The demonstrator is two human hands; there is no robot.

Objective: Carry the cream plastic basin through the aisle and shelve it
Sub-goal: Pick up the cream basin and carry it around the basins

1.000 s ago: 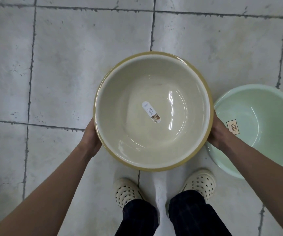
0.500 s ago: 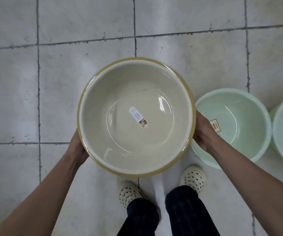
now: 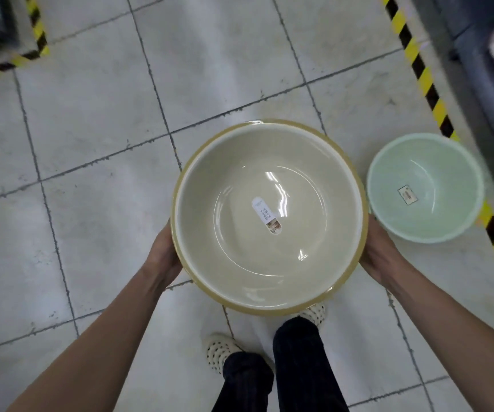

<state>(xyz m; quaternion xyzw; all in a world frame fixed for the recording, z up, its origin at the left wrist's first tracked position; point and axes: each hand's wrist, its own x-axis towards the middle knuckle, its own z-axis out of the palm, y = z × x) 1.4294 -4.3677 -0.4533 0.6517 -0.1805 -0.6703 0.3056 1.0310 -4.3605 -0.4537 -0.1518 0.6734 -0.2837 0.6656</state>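
Left hand (image 3: 165, 257) grips the cream basin (image 3: 314, 233) on its left side and right hand (image 3: 379, 257) grips the opposite side. Both hold it from outside. The fingers go under the tan rim band and are hidden, so only the backs of the hands and the wrists show.

Head view, task item:
- The cream basin is held mouth up and roughly level in front of the body, above the floor (image 3: 91, 144), touching only the two hands.
- The inside is glossy cream with a white inner lip. An oblong white label (image 3: 266, 215) is stuck at bottom centre, with print too small to read.

Head view, surroundings:
- The floor is pale grey tile with dark grout lines.
- A mint green basin (image 3: 436, 221) sits mouth up on the floor just right of the cream one, near the right hand, with a narrow gap between the rims. It has a small rectangular sticker (image 3: 407, 195) inside.
- Yellow-black hazard tape (image 3: 418, 60) runs diagonally along a dark shelf base (image 3: 492, 84) at the right edge, and the green basin overlaps it.
- A second tape strip (image 3: 39, 34) wraps a corner at top left.
- A pale item on the shelf at top right is blurred — cannot tell what it is.
- Below the cream basin are dark trousers (image 3: 299, 367) and two perforated cream clogs. The right clog (image 3: 314, 312) is forward and partly hidden by the rim — the left clog (image 3: 219, 349) is further back.
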